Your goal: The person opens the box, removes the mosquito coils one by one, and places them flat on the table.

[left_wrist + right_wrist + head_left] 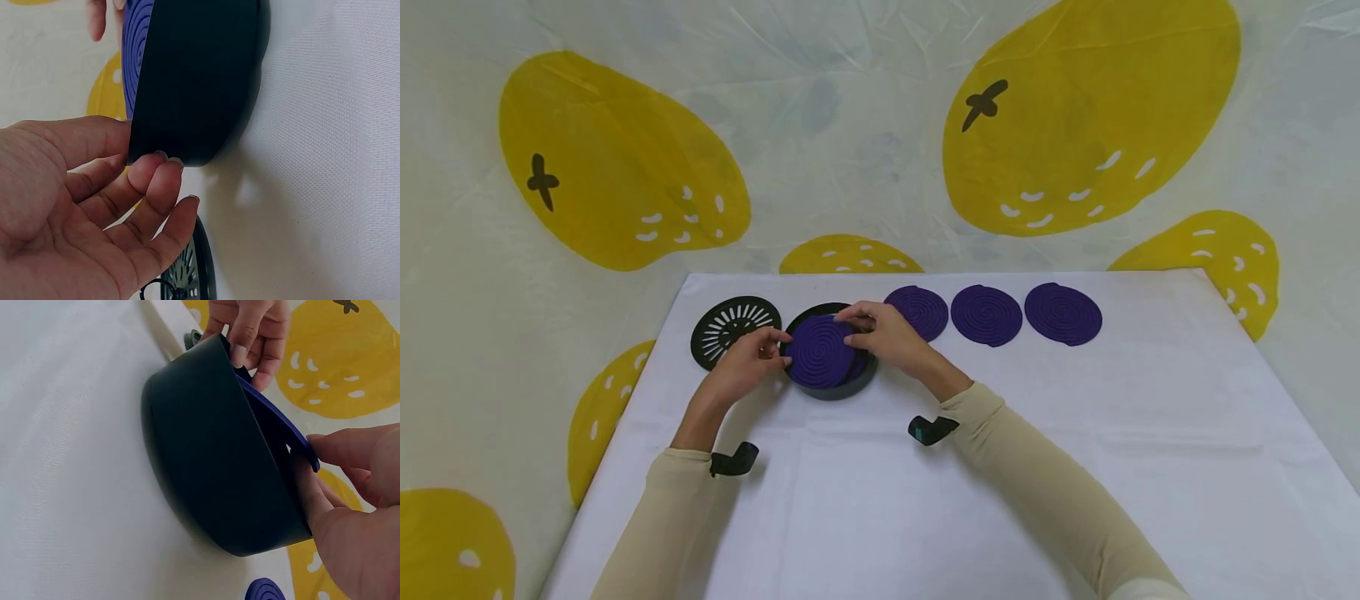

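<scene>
Nearest the viewer, two forearms in beige sleeves (1045,475) extend over a white cloth (1075,500) that covers the table. Each wrist carries a black strap.

The left hand (741,362) rests at the left side of a round black tin (833,385). Its fingertips (164,169) touch the tin's wall and rim, with the fingers loosely bent; this contact appears to steady the tin. The right hand (887,333) reaches over the far rim and pinches the edge of a purple coil (822,350) between thumb and fingertips, probably to guide the coil as it sits at the mouth of the tin.

The purple coil is a flat disc formed of one spiral strand with raised concentric ridges. It lies tilted across the tin's opening, partly inside. The wrist views show its thin edge above the black wall.

Left of the tin lies a black slotted lid (733,327), flat on the cloth. Farther right, three more purple coils (987,315) lie in a row, well apart from the tin. Beyond hangs a pale backdrop with yellow lemon shapes (617,167).
</scene>
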`<control>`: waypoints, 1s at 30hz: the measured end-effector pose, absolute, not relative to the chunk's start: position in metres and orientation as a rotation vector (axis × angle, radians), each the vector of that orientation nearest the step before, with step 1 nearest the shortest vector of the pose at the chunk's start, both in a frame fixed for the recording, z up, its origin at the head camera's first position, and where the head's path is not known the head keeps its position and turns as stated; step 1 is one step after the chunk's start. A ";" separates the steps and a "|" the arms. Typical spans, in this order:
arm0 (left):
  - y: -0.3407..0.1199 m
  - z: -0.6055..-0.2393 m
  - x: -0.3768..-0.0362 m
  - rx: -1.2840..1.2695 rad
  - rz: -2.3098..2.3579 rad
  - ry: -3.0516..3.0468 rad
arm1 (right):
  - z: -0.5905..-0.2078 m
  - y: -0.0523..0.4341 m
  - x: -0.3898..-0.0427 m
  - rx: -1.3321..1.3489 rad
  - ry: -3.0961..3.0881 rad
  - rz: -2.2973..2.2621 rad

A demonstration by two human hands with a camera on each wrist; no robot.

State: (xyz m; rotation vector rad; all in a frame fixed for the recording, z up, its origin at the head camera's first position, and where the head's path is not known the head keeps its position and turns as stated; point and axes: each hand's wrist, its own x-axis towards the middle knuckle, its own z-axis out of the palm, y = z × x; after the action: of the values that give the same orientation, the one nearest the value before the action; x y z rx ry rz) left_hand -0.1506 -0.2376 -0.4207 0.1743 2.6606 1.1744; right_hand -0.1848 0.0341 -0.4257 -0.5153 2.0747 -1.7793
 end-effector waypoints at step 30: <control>-0.237 -0.421 -0.151 0.148 1.162 2.665 | -0.424 0.043 -0.183 -0.489 2.264 -1.616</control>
State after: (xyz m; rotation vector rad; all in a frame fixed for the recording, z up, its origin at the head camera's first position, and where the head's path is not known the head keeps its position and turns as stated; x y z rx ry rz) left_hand -0.1508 -0.2374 -0.4208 0.1478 2.6645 1.1621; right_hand -0.1832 0.0429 -0.4236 -0.4892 2.2644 -1.6158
